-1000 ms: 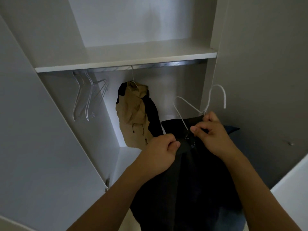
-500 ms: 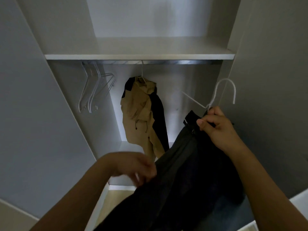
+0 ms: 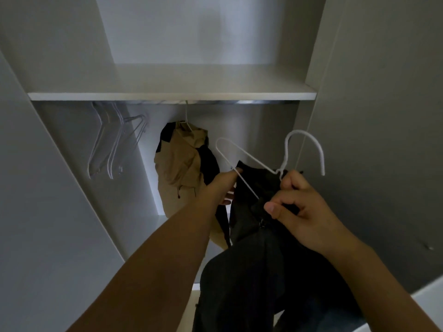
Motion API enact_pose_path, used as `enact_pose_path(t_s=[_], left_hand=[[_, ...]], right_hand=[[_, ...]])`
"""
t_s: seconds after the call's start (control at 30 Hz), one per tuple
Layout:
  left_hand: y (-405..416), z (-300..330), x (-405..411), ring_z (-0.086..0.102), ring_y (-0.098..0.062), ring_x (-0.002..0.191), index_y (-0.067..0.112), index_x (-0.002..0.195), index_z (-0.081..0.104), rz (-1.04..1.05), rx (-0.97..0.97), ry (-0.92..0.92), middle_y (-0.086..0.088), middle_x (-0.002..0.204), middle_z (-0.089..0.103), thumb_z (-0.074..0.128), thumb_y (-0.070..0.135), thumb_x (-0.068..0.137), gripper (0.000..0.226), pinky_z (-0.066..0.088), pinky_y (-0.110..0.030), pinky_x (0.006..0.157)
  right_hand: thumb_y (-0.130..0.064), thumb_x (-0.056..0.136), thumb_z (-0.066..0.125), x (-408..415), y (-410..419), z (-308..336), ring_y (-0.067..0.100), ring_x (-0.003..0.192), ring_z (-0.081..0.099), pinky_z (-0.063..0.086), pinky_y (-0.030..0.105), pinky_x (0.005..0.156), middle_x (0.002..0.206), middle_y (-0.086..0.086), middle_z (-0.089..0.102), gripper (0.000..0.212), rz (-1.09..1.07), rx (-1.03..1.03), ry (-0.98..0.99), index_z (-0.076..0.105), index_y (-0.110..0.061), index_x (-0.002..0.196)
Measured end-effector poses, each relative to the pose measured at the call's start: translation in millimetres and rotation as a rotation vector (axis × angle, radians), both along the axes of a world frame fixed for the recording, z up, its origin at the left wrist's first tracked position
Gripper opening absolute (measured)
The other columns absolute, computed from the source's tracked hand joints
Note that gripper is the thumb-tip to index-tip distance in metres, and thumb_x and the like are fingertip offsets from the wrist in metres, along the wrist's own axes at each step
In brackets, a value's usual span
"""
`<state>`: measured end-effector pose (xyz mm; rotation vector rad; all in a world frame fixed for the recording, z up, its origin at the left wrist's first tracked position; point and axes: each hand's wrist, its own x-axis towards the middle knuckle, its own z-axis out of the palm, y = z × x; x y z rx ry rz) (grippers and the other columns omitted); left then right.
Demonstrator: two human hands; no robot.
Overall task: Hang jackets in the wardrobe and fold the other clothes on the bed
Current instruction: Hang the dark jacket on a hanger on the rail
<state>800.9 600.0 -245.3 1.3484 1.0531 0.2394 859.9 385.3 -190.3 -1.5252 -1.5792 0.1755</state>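
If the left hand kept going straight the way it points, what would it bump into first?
Probably the black jacket whose edge the left hand already grips, by the white hanger. Behind that is the wardrobe's back wall, though depth is hard to judge.

Dim, grainy wide-angle view, edges bowed, with pale light glowing behind the tan jacket (image 3: 178, 164).

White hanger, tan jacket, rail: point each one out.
White hanger (image 3: 320, 154), head view, on its hook's curve.
Tan jacket (image 3: 178, 164), head view, on its chest fabric.
Rail (image 3: 251, 102), head view, on its bare stretch.
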Motion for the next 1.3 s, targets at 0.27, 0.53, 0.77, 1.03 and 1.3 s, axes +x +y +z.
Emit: enact_pose_path(t_s=[0.27,0.53,0.77,1.03,1.3], left_hand=[[22.1,-22.4,0.3,0.055,-0.018,0.070,0.004,0.102,0.056,-0.016,0.059,0.191,-0.008,0.086,0.059,0.050,0.034,0.098,0.030,0.044,-0.027,0.054],[19.7,-42.3,5.4,0.057,-0.018,0.071,0.009,0.090,0.059,-0.094,0.016,0.255,-0.008,0.084,0.061,0.064,0.026,0.091,0.018,0.048,-0.028,0.058],[45.2,-7.1,-22.0,0.053,-0.016,0.071,0.008,0.086,0.055,0.315,-0.043,-0.202,-0.006,0.086,0.057,0.050,0.008,0.097,0.013,0.047,-0.025,0.057],[21.8,83.8,-49.9,0.062,-0.023,0.086,0.010,0.091,0.062,-0.110,0.486,-0.348,-0.010,0.089,0.063,0.057,0.008,0.093,0.006,0.053,-0.029,0.074],[-52.8,57.3,-70.7,0.054,-0.009,0.121,0.026,0.141,0.038,-0.688,0.584,-0.274,0.003,0.137,0.054,0.050,0.005,0.093,0.054,0.045,-0.032,0.105]], right_hand=[[-0.038,0.084,0.057,-2.1,-14.5,-8.1,0.003,0.075,0.048,0.038,0.008,0.072,0.082,-0.016,0.038,0.024,-0.018,-0.043,0.082,0.061,-0.025,0.064],[-0.034,0.086,0.058,-11.0,-17.1,0.9,0.003,0.076,0.047,0.039,0.012,0.070,0.082,-0.018,0.038,0.019,0.033,-0.046,0.080,0.059,-0.032,0.067],[-0.035,0.088,0.059,3.3,-21.4,-12.4,0.006,0.072,0.047,0.039,0.014,0.068,0.080,-0.016,0.037,0.025,-0.009,-0.128,0.067,0.056,-0.031,0.063],[-0.012,0.091,0.063,14.8,-10.2,-42.1,0.004,0.070,0.048,0.040,0.015,0.070,0.079,-0.008,0.042,0.031,-0.056,-0.226,0.191,0.059,-0.008,0.061],[-0.005,0.092,0.059,16.6,2.4,0.1,-0.001,0.070,0.050,0.038,0.009,0.074,0.077,-0.001,0.046,0.034,-0.070,0.011,0.347,0.058,-0.014,0.060]])
